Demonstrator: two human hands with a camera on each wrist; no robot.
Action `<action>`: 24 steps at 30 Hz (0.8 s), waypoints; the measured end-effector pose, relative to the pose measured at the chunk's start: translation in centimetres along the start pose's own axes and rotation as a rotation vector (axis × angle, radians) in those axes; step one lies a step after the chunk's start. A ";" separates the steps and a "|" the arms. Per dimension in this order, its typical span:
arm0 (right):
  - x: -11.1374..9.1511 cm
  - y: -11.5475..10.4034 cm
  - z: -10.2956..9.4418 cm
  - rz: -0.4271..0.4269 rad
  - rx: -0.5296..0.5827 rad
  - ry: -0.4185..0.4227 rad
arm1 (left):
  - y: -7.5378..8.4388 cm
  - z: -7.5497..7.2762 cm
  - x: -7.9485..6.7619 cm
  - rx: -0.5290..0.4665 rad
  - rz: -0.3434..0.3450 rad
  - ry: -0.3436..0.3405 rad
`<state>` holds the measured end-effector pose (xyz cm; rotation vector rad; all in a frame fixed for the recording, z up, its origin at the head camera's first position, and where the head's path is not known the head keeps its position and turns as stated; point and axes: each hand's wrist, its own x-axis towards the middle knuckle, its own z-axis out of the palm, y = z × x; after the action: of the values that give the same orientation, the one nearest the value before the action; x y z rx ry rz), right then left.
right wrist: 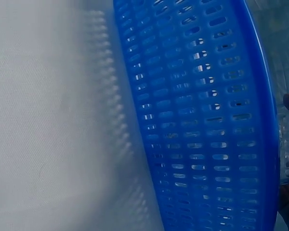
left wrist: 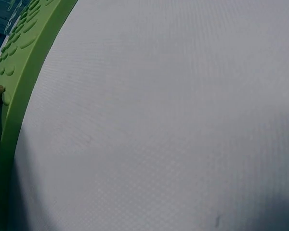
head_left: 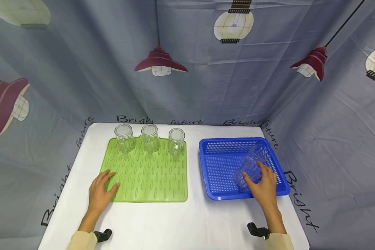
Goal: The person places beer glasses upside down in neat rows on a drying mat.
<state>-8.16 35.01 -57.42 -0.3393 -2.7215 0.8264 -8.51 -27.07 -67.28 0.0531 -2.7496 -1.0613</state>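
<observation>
On the green ridged mat [head_left: 150, 189], three clear glass mugs [head_left: 150, 139] stood; clear glassware [head_left: 250, 164] remained in the blue plastic basket [head_left: 226, 198], right hand [head_left: 264, 185] gripping some, left hand [head_left: 100, 192] spread.

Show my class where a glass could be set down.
Free: the green mat in front of its three glass mugs, right of the left grip; the white table before the mat, plus its strip between mat and blue basket; the basket's left part. Crowded: the mat's back edge, and the basket's right side, where glassware and the right grip are.
</observation>
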 end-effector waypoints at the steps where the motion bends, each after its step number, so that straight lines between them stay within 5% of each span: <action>1: 0.0 0.0 0.0 0.001 -0.001 0.001 | 0.0 0.0 0.0 0.001 0.001 0.001; 14: -0.1 -0.6 -0.7 0.000 -0.012 0.000 | 0.6 0.2 0.0 0.007 0.015 0.026; 24: 0.2 -2.1 -1.1 -0.079 0.012 0.035 | 0.6 0.2 -0.1 0.017 0.012 0.033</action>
<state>-8.29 33.92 -55.27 -0.2404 -2.6776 0.8075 -8.39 -26.44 -67.02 0.0561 -2.7259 -1.0245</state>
